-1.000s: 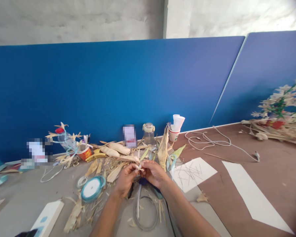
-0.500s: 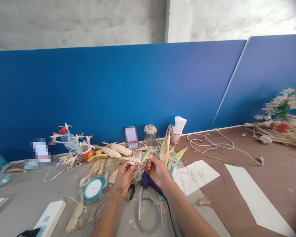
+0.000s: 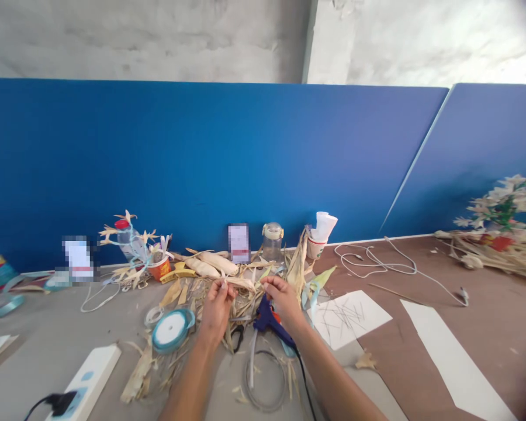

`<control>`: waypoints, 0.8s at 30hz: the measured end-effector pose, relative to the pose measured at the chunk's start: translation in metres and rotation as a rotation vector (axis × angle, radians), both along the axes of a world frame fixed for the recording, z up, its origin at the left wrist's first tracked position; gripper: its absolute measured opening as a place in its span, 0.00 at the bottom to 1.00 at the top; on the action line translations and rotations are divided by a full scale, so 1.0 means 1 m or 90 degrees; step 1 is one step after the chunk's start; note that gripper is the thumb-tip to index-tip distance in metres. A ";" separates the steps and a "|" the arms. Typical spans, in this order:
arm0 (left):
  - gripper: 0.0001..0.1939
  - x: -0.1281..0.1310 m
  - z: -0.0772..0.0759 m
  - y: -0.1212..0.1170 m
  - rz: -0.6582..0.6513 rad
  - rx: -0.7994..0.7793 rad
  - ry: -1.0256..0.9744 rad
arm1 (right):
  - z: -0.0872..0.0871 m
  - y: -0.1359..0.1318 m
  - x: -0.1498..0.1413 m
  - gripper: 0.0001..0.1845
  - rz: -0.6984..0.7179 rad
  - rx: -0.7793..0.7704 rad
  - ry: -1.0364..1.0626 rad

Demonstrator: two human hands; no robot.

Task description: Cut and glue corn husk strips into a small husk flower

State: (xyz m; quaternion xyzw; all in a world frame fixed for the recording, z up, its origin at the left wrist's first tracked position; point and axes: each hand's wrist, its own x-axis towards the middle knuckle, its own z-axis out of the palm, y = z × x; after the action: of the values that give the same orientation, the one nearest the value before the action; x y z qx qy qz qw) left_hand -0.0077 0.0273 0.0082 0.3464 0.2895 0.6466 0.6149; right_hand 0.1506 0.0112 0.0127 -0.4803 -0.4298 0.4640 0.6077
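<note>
Over a heap of dried corn husks (image 3: 245, 304), my left hand (image 3: 218, 307) is closed in a pinch, with a small pale piece of corn husk at its fingertips. A little to the right, my right hand (image 3: 284, 299) also has thumb and fingers pressed together. Anything it holds is too small to make out. The two hands are apart, at about the same height. Below my right hand lies a blue glue gun (image 3: 269, 320), partly covered by the wrist. Black-handled scissors (image 3: 237, 338) rest between my forearms. A spool of blue ribbon (image 3: 172, 330) is left of my left hand.
White paper (image 3: 350, 318) with thin wires lies at right, near a long white sheet (image 3: 451, 356) and a white cable (image 3: 403, 263). A clear jar (image 3: 272, 242), phone (image 3: 239, 242) and paper cup (image 3: 316, 247) stand before the blue partition (image 3: 228, 158). A power strip (image 3: 92, 374) sits front left.
My hands have moved apart, the left one slightly leftward, and the right one has turned so its fingers point more to the left. The camera view has shifted slightly.
</note>
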 end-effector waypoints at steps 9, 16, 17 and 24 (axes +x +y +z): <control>0.15 -0.003 0.004 0.001 0.054 0.006 -0.032 | 0.008 0.021 -0.008 0.09 0.027 0.021 -0.463; 0.14 -0.007 0.003 0.005 0.141 0.017 -0.034 | 0.015 0.014 -0.053 0.07 0.123 -0.040 -0.716; 0.14 -0.008 0.003 0.005 0.148 0.017 -0.034 | 0.015 0.014 -0.060 0.08 0.126 -0.051 -0.742; 0.14 -0.008 0.003 0.004 0.155 0.039 -0.035 | 0.001 0.026 -0.092 0.17 0.093 -0.104 -0.789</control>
State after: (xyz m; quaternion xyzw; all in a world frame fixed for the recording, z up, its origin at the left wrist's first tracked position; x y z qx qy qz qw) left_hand -0.0161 0.0316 0.0117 0.3093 0.2925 0.7344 0.5286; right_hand 0.0589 0.0373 0.0140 -0.6740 -0.6974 0.1710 0.1736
